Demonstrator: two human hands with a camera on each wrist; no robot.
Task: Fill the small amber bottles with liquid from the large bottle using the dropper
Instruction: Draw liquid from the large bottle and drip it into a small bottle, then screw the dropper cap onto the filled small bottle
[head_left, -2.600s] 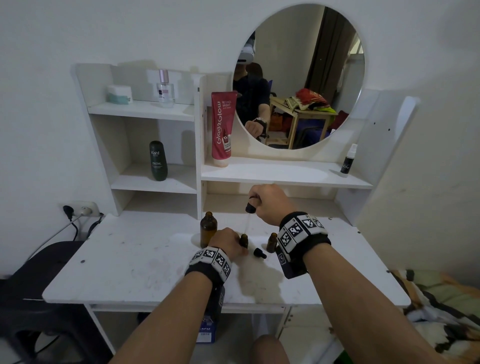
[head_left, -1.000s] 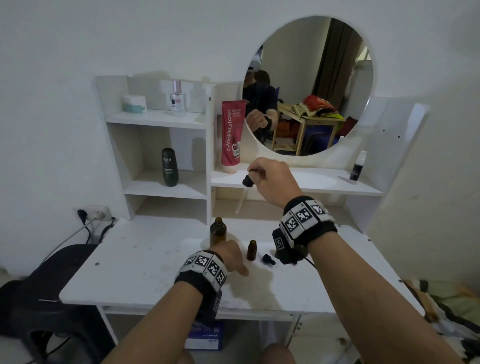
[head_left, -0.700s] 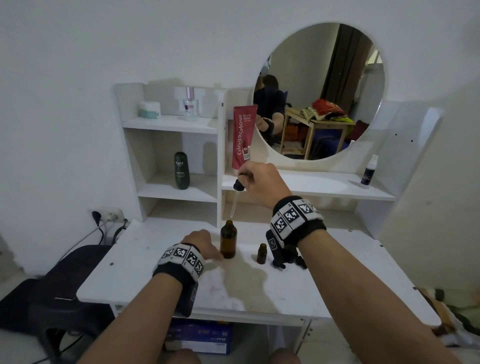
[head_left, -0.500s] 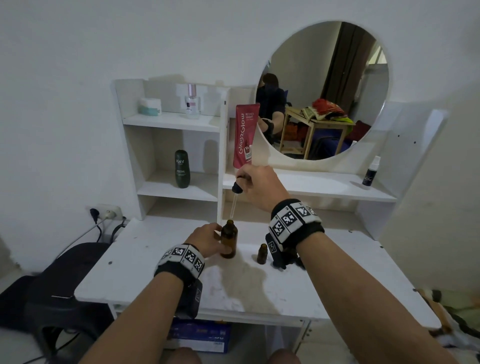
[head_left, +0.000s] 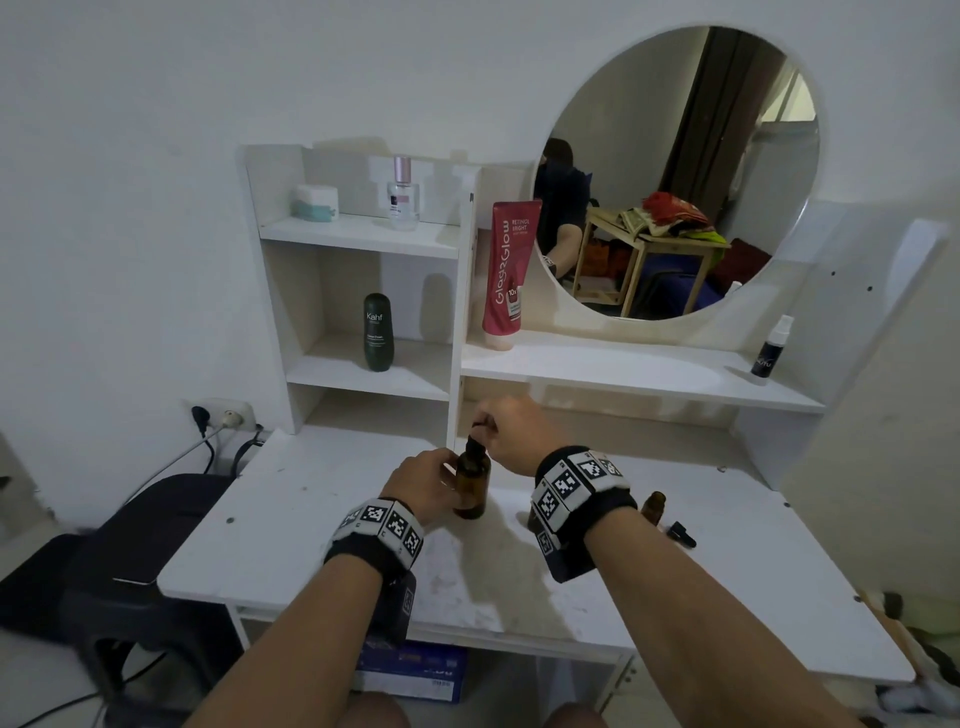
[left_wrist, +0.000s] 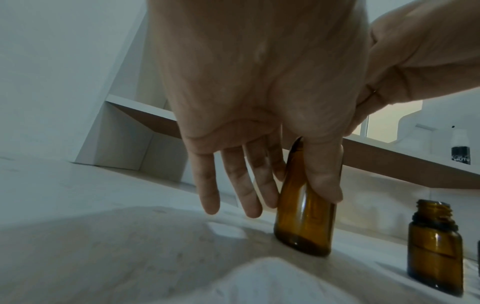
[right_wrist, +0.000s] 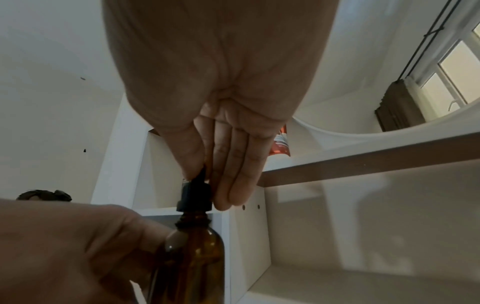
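The large amber bottle (head_left: 471, 486) (left_wrist: 303, 216) (right_wrist: 194, 257) stands upright on the white vanity table (head_left: 311, 519). My left hand (head_left: 447, 478) (left_wrist: 306, 181) holds its body between thumb and fingers. My right hand (head_left: 483, 426) (right_wrist: 205, 174) pinches the black bulb of the dropper (head_left: 474, 444) (right_wrist: 194, 197), whose cap sits just above the bottle's threaded neck with its tube down inside. One small amber bottle (head_left: 653, 506) (left_wrist: 435, 251) stands open to the right, with a black cap (head_left: 681, 534) lying beside it. My right wrist hides the table between the two bottles.
The shelf unit behind holds a red tube (head_left: 506, 275), a dark green bottle (head_left: 377, 332), a perfume bottle (head_left: 402, 195), a jar (head_left: 317, 202) and a small spray bottle (head_left: 769, 348) under a round mirror (head_left: 675, 171). A black chair (head_left: 130, 561) stands left, by plugged cables (head_left: 208, 447).
My right hand has come down with the dropper, and its tube has gone into the large bottle. My left hand left the small bottle and took hold of the large one.
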